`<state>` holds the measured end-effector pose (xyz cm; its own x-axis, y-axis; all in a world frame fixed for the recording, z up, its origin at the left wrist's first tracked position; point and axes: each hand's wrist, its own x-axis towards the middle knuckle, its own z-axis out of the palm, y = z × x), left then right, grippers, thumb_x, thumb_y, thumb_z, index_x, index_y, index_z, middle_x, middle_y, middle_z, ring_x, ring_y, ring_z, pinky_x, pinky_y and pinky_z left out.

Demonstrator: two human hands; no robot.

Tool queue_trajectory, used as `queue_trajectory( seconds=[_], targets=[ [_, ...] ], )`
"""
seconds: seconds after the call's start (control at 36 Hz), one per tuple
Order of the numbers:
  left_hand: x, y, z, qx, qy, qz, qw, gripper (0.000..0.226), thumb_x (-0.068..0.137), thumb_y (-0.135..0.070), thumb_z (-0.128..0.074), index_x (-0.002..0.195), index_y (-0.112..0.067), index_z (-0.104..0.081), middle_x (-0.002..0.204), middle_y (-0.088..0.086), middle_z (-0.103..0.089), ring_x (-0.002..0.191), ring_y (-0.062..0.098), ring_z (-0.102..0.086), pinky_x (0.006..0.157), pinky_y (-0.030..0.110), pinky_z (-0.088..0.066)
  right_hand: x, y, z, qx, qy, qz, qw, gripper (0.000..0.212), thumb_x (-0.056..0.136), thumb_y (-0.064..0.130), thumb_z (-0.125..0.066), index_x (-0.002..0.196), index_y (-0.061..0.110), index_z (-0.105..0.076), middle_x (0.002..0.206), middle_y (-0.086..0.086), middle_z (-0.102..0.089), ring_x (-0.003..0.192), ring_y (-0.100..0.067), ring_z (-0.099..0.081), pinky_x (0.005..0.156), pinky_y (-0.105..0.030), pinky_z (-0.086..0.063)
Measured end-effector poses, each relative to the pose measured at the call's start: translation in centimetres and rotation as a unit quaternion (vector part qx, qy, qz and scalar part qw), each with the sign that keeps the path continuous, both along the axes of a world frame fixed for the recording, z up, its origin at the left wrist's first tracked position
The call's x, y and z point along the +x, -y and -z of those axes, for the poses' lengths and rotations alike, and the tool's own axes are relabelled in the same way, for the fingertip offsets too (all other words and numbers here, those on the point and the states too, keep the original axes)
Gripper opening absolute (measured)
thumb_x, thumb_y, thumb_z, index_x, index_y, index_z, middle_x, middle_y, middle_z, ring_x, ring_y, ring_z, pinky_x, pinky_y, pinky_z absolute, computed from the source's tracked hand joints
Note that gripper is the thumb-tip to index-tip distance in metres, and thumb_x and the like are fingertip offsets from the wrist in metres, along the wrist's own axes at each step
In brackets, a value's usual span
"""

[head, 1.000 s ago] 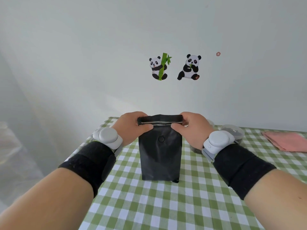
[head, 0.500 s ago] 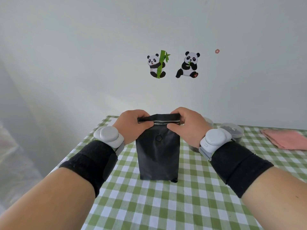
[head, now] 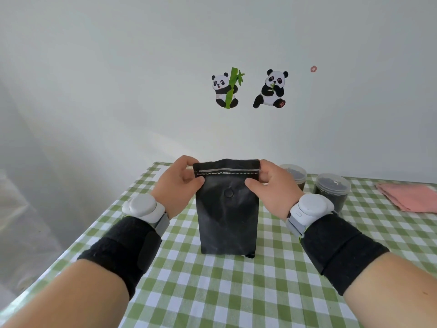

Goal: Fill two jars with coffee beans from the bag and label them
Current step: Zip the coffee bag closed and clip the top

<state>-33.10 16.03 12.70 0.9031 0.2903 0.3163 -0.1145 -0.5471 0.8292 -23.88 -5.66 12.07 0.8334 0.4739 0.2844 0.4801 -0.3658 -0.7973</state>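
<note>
Black bag (head: 227,209), upright mid-table, base flat on the green-and-white checked cloth (head: 212,292). Your left hand (head: 176,183) pinches its top left corner: thumb on the near face below the zip strip, fingers curled behind. (A)

Confirmed. Your right hand (head: 275,185) mirrors that on the top right corner, thumb in front, fingers round the back. Cannot tell whether the mouth is sealed. Both your forearms come in from the lower corners, each with a black wrap and a white wrist unit (head: 142,207). (B)

Surface: the cloth covers a table set against a plain pale wall. Two panda stickers (head: 270,89) sit on the wall above the bag. (A)

Right of the bag, behind your right hand: a nearer jar (head: 332,192) and a farther jar (head: 294,176), both clear with dark contents, close together; contact not resolved. A folded pink cloth (head: 409,197) lies further right, at the frame edge. (B)

Edges: the table's left edge runs diagonally just outside your left forearm, and the far edge meets the wall behind the bag. Bare check lies between your forearms, in front of the bag. (A)
</note>
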Motion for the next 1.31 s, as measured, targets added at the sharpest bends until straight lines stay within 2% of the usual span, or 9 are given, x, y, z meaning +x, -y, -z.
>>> queue_trajectory(
  seconds=[0.22,0.33,0.5,0.56,0.67,0.81,0.97,1.08,1.31],
  targets=[
    [0.3,-0.3,1.4,-0.111,0.023,-0.017,0.993,0.044,0.089,0.006,-0.055,0.068,-0.031,-0.065,0.075,0.000,-0.070,0.074,0.019,-0.057,0.073,0.030,-0.050,-0.6,-0.2,1.0,0.141,-0.083,0.013,0.986,0.027,0.091,-0.001,-0.059,0.088,0.023,-0.070,0.081,0.003,-0.074,0.074,-0.011,-0.066,0.070,-0.018,-0.052],
    [0.3,-0.2,1.7,-0.132,0.016,-0.027,0.991,0.055,0.087,0.013,-0.046,0.061,-0.028,-0.072,0.072,-0.011,-0.069,0.072,0.010,-0.061,0.069,0.019,-0.050,-0.2,-0.1,1.4,0.152,-0.129,0.020,0.980,0.041,0.092,-0.005,-0.051,0.081,0.024,-0.077,0.091,-0.002,-0.076,0.096,-0.035,-0.067,0.090,-0.040,-0.057],
    [0.5,-0.4,1.4,-0.177,0.006,-0.015,0.984,0.035,0.088,-0.004,-0.053,0.067,-0.022,-0.075,0.082,-0.005,-0.073,0.087,0.017,-0.065,0.091,0.037,-0.055,-0.9,0.7,-0.2,0.154,-0.176,0.002,0.972,0.036,0.092,0.002,-0.048,0.086,0.020,-0.079,0.095,0.005,-0.075,0.099,-0.020,-0.067,0.038,-0.008,-0.036],
    [0.5,-0.1,1.3,-0.104,0.001,-0.011,0.995,0.005,0.086,-0.030,-0.067,0.082,-0.027,-0.066,0.078,-0.013,-0.067,0.077,0.011,-0.061,0.081,0.033,-0.054,-0.9,0.6,-0.4,0.130,-0.151,-0.006,0.980,0.024,0.092,0.014,-0.054,0.089,0.023,-0.076,0.093,0.008,-0.073,0.093,-0.015,-0.065,0.046,-0.011,-0.041],
    [0.7,0.7,1.3,0.013,-0.051,0.012,0.999,0.043,0.078,-0.046,-0.077,0.113,-0.038,-0.053,0.096,-0.015,-0.067,0.086,0.004,-0.066,0.075,0.024,-0.054,-0.4,0.2,0.3,-0.082,0.022,-0.004,0.996,0.022,0.084,0.042,-0.068,0.099,0.035,-0.053,0.097,0.013,-0.062,0.088,-0.010,-0.059,0.079,-0.028,-0.051],
    [0.6,1.4,0.8,0.098,-0.047,0.002,0.994,0.005,0.088,-0.034,-0.070,0.083,-0.037,-0.069,0.079,-0.016,-0.068,0.077,0.002,-0.063,0.066,0.018,-0.047,-0.3,-0.1,-0.1,-0.131,0.061,0.003,0.989,0.024,0.088,0.041,-0.065,0.111,0.036,-0.060,0.090,0.018,-0.059,0.081,-0.004,-0.056,0.075,-0.025,-0.044],
    [1.4,1.0,1.1,0.031,-0.020,-0.039,0.999,0.005,0.084,-0.035,-0.075,0.082,-0.037,-0.071,0.077,-0.017,-0.070,0.074,-0.002,-0.064,0.064,0.016,-0.050,-0.1,-1.0,-0.7,-0.118,0.074,0.007,0.990,0.009,0.090,0.036,-0.065,0.082,0.030,-0.066,0.071,0.013,-0.060,0.067,-0.005,-0.055,0.060,-0.018,-0.038],
    [1.9,-0.6,1.7,-0.132,-0.028,0.008,0.991,0.033,0.079,-0.033,-0.081,0.105,-0.033,-0.059,0.090,-0.001,-0.075,0.082,0.018,-0.073,0.073,0.035,-0.060,0.7,-1.6,-0.8,-0.080,0.067,0.012,0.994,0.012,0.088,0.035,-0.066,0.076,0.035,-0.064,0.070,0.012,-0.062,0.064,-0.005,-0.055,0.060,-0.018,-0.039],
    [4.5,-4.1,2.1,-0.079,-0.016,-0.038,0.996,0.011,0.084,-0.035,-0.076,0.095,-0.032,-0.074,0.089,-0.011,-0.075,0.088,0.011,-0.071,0.085,0.039,-0.058,3.7,-5.7,-0.5,-0.037,0.056,0.005,0.998,0.006,0.087,0.035,-0.067,0.081,0.034,-0.068,0.075,0.009,-0.068,0.069,-0.008,-0.059,0.065,-0.020,-0.048]
  ],
)
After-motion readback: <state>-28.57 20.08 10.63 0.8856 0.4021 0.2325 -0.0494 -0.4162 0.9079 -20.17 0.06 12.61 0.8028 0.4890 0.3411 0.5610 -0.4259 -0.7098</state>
